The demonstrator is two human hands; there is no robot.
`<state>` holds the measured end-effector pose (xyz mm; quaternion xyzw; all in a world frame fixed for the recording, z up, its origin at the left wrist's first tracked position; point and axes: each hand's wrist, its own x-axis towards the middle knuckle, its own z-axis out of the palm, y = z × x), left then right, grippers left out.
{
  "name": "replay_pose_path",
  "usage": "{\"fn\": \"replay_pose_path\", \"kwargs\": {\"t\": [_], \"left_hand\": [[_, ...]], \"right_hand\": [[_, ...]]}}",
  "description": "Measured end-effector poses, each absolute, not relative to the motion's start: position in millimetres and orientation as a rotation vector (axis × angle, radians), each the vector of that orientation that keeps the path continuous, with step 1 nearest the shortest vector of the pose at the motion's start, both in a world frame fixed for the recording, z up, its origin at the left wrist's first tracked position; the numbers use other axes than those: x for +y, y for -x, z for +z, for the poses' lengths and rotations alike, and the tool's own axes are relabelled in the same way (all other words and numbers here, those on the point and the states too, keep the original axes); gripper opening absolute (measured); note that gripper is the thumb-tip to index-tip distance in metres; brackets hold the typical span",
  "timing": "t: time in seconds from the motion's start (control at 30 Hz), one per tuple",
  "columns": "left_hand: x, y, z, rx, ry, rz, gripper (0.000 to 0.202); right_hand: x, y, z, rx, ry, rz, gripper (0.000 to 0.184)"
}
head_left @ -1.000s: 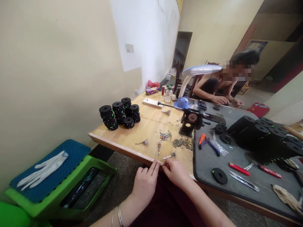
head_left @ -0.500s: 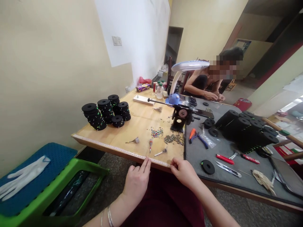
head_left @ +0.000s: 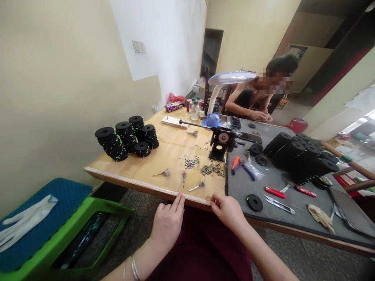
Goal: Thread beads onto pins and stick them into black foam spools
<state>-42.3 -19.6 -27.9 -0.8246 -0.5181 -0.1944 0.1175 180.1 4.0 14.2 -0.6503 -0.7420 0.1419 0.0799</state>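
My left hand [head_left: 169, 219] rests at the table's front edge, with its outstretched fingertips on the white measuring tape [head_left: 129, 180] fixed along that edge. Just to the right, my right hand [head_left: 227, 207] has thumb and forefinger pinched together at the tape's right end. Whatever is between those fingers is too small to make out. Behind the hands lie a red-and-white slim piece [head_left: 184, 180], a white-handled small brush-like piece [head_left: 197, 186] and a similar tufted one [head_left: 164, 173]. Coloured beads [head_left: 191, 162] and small dark metal pieces [head_left: 213, 169] are scattered beyond.
Black foam spools [head_left: 106, 134] stand stacked at the left, larger black rolls [head_left: 279, 145] at the right. A black clamp device [head_left: 222, 142] and a desk lamp [head_left: 213, 119] stand mid-table. Pliers [head_left: 247, 170] and snips [head_left: 279, 204] lie on the grey mat. Another person [head_left: 249, 97] sits opposite.
The whole view has shifted slightly, so the table appears a little further left and up. Both hands keep nearly the same place on the table's edge.
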Motion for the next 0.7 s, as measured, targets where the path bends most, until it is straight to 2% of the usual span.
{"fn": "replay_pose_path", "kwargs": {"t": [0.13,0.37,0.5,0.7], "left_hand": [[-14.5,44.5,-11.1,-1.617,2.524,-0.729,0.03],[-15.8,11.9,14.1,-1.697,2.968,-1.388,0.028],[-16.0,-8.3,19.3,-1.724,3.243,-1.437,0.013],[-13.2,-10.6,21.8,-1.759,3.289,-1.433,0.014]], "right_hand": [[4.0,-179.9,13.4,-2.179,1.913,0.459,0.013],[-8.6,-180.4,20.7,-2.06,1.593,0.774,0.014],[-17.7,-184.5,28.4,-1.944,1.438,0.994,0.015],[-25.3,-193.1,38.6,-1.878,1.386,1.188,0.013]]}}
